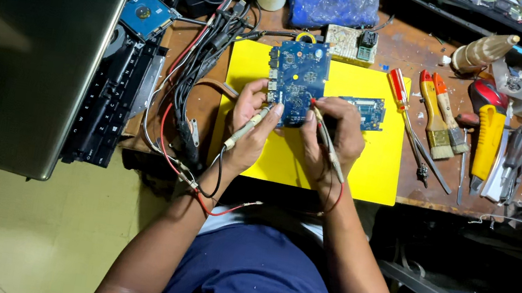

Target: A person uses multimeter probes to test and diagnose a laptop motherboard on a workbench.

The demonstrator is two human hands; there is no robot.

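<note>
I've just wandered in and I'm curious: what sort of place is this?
Most likely an electronics repair bench. The left hand and right hand each hold a test probe to a blue circuit board, with screwdrivers and an open laptop alongside.

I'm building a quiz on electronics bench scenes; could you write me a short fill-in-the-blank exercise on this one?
1. Both hands press probes onto a large ____ circuit board.
2. The board lies on a ____ mat.
3. The right hand holds the probe with the ____ tip.
4. The closed laptop sits on the person's ____ side.

Missing words: blue; yellow; red; left
</note>
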